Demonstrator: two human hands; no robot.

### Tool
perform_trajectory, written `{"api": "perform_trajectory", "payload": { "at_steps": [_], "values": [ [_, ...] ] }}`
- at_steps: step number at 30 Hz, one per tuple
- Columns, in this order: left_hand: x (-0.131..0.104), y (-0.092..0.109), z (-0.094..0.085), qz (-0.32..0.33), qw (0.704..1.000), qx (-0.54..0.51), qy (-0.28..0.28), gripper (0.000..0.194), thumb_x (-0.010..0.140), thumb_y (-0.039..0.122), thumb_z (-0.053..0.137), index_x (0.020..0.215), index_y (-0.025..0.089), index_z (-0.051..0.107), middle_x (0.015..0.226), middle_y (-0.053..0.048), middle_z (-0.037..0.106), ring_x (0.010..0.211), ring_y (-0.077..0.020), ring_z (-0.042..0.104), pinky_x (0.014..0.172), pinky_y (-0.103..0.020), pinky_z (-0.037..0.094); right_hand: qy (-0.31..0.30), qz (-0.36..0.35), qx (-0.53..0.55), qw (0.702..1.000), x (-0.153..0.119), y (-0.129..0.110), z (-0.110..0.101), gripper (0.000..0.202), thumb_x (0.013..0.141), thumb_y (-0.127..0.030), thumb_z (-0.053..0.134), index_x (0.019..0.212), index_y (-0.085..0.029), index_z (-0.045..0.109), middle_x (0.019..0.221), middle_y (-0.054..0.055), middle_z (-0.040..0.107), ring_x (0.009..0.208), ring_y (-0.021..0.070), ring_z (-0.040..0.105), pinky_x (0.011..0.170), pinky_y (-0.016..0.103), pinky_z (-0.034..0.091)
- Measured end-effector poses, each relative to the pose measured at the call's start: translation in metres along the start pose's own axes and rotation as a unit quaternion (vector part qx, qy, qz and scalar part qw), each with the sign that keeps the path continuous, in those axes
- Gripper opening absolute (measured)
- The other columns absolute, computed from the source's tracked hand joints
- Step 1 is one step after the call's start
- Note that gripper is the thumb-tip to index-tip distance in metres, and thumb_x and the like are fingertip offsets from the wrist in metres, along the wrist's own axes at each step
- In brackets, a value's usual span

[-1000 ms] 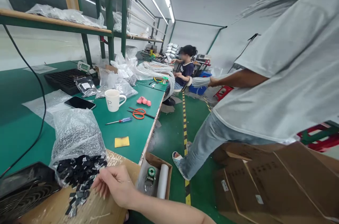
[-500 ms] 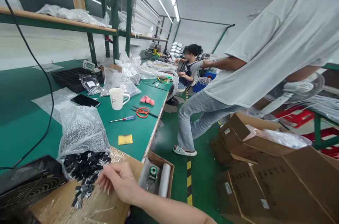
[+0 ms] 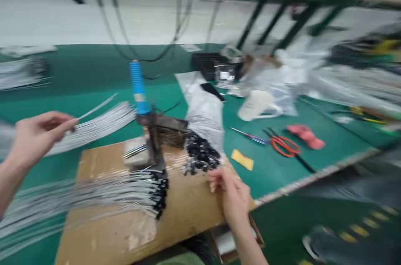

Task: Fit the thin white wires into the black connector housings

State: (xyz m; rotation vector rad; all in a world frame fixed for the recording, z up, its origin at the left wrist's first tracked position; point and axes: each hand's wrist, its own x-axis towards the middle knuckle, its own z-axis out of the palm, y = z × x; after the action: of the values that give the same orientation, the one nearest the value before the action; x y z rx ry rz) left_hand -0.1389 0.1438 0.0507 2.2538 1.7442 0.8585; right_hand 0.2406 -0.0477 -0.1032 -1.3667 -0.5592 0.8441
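My left hand (image 3: 46, 133), at the left, pinches one thin white wire (image 3: 98, 106) between thumb and fingertips. Below that wire a fan of similar white wires (image 3: 103, 125) lies on the green bench. My right hand (image 3: 233, 194) is over the cardboard, its fingertips drawn together beside a pile of small black connectors (image 3: 202, 152); blur hides whatever they hold. The pile spills from a clear plastic bag (image 3: 205, 110). More wires (image 3: 115, 196) lie across the cardboard (image 3: 184, 210), with black connectors (image 3: 161, 194) on their ends. A blue-handled soldering iron (image 3: 139, 85) stands behind them.
On the bench to the right are a yellow sponge (image 3: 242, 159), a screwdriver (image 3: 249, 135), orange-handled scissors (image 3: 285, 147), a pink lump (image 3: 305, 135) and a white mug (image 3: 257, 105). A dark fan unit (image 3: 171, 129) sits behind the cardboard. Someone's foot (image 3: 319, 242) shows at lower right.
The view has swung left, bringing my left hand, the wires and the soldering iron into sight. My right hand stays close to the connector pile.
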Motion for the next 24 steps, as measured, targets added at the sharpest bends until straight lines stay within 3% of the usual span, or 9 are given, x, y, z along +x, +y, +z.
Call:
{"api": "perform_trajectory", "payload": {
  "at_steps": [3, 6, 10, 12, 15, 18, 19, 21, 24],
  "values": [
    [-0.016, -0.012, -0.024, -0.111, 0.993, -0.018, -0.034, 0.047, 0.103, 0.049, 0.055, 0.094, 0.006, 0.073, 0.06, 0.01, 0.051, 0.054, -0.0023, 0.047, 0.057, -0.016, 0.034, 0.007, -0.007, 0.008, 1.0, 0.001, 0.002, -0.004, 0.046, 0.084, -0.06, 0.08, 0.075, -0.015, 0.081, 0.067, 0.008, 0.076, 0.054, 0.0145, 0.062, 0.049, 0.025, 0.05],
    [-0.027, -0.008, -0.04, -0.141, 0.987, -0.051, -0.061, 0.05, 0.096, 0.053, 0.06, 0.094, 0.005, 0.074, 0.061, 0.01, 0.056, 0.053, -0.0018, 0.048, 0.057, -0.018, 0.031, 0.019, -0.02, -0.001, 1.0, -0.002, 0.0, -0.006, 0.045, 0.082, -0.058, 0.083, 0.075, -0.013, 0.082, 0.066, 0.008, 0.075, 0.052, 0.0148, 0.062, 0.048, 0.026, 0.051],
    [-0.054, -0.006, -0.056, -0.122, 0.984, -0.091, -0.089, 0.042, 0.086, 0.05, 0.072, 0.083, 0.008, 0.073, 0.067, 0.006, 0.067, 0.06, -0.0064, 0.057, 0.057, -0.018, 0.039, 0.033, -0.053, 0.013, 0.998, -0.009, -0.004, -0.005, 0.047, 0.085, -0.058, 0.08, 0.071, -0.014, 0.08, 0.065, 0.009, 0.073, 0.049, 0.0153, 0.061, 0.045, 0.028, 0.05],
    [-0.073, -0.006, -0.059, -0.094, 0.984, -0.116, -0.095, 0.037, 0.083, 0.046, 0.077, 0.077, 0.01, 0.072, 0.067, 0.005, 0.068, 0.062, -0.0084, 0.061, 0.058, -0.019, 0.046, 0.01, -0.07, 0.003, 0.997, -0.02, -0.009, -0.002, 0.046, 0.09, -0.055, 0.076, 0.069, -0.015, 0.08, 0.061, 0.007, 0.07, 0.047, 0.0151, 0.059, 0.043, 0.027, 0.047],
    [-0.101, 0.001, -0.05, -0.083, 0.971, -0.18, -0.136, 0.029, 0.083, 0.035, 0.081, 0.072, 0.011, 0.07, 0.06, 0.004, 0.064, 0.056, -0.0075, 0.058, 0.054, -0.02, 0.045, -0.115, -0.091, -0.047, 0.988, -0.046, -0.025, 0.013, 0.039, 0.096, -0.041, 0.071, 0.066, -0.017, 0.078, 0.056, 0.004, 0.064, 0.047, 0.0136, 0.056, 0.043, 0.026, 0.042],
    [-0.123, 0.012, -0.03, -0.067, 0.954, -0.231, -0.181, 0.023, 0.084, 0.026, 0.081, 0.069, 0.013, 0.07, 0.058, 0.004, 0.063, 0.054, -0.0087, 0.057, 0.054, -0.023, 0.047, -0.306, -0.043, -0.053, 0.95, -0.068, -0.042, 0.037, 0.025, 0.097, -0.031, 0.068, 0.078, -0.019, 0.08, 0.066, 0.002, 0.065, 0.053, 0.0124, 0.056, 0.05, 0.026, 0.043],
    [-0.128, 0.015, -0.022, -0.064, 0.952, -0.234, -0.189, 0.021, 0.085, 0.026, 0.081, 0.069, 0.015, 0.071, 0.059, 0.003, 0.065, 0.055, -0.0098, 0.058, 0.054, -0.024, 0.049, -0.339, -0.026, -0.04, 0.939, -0.072, -0.046, 0.045, 0.021, 0.095, -0.031, 0.068, 0.081, -0.02, 0.079, 0.071, 0.002, 0.067, 0.056, 0.0124, 0.056, 0.054, 0.027, 0.045],
    [-0.134, 0.02, -0.008, -0.048, 0.946, -0.239, -0.213, 0.017, 0.084, 0.026, 0.081, 0.072, 0.017, 0.074, 0.062, 0.002, 0.068, 0.056, -0.0117, 0.06, 0.052, -0.024, 0.05, -0.365, -0.003, -0.008, 0.931, -0.076, -0.05, 0.058, 0.017, 0.093, -0.03, 0.069, 0.082, -0.02, 0.078, 0.075, 0.002, 0.067, 0.061, 0.0132, 0.058, 0.058, 0.028, 0.048],
    [-0.136, 0.027, 0.005, 0.006, 0.928, -0.268, -0.258, 0.009, 0.084, 0.021, 0.08, 0.076, 0.021, 0.078, 0.064, -0.001, 0.071, 0.054, -0.0126, 0.062, 0.049, -0.021, 0.051, -0.332, -0.001, 0.007, 0.943, -0.077, -0.049, 0.067, 0.011, 0.086, -0.023, 0.076, 0.076, -0.02, 0.074, 0.072, 0.0, 0.065, 0.061, 0.0125, 0.056, 0.054, 0.025, 0.045]
  ]
}}
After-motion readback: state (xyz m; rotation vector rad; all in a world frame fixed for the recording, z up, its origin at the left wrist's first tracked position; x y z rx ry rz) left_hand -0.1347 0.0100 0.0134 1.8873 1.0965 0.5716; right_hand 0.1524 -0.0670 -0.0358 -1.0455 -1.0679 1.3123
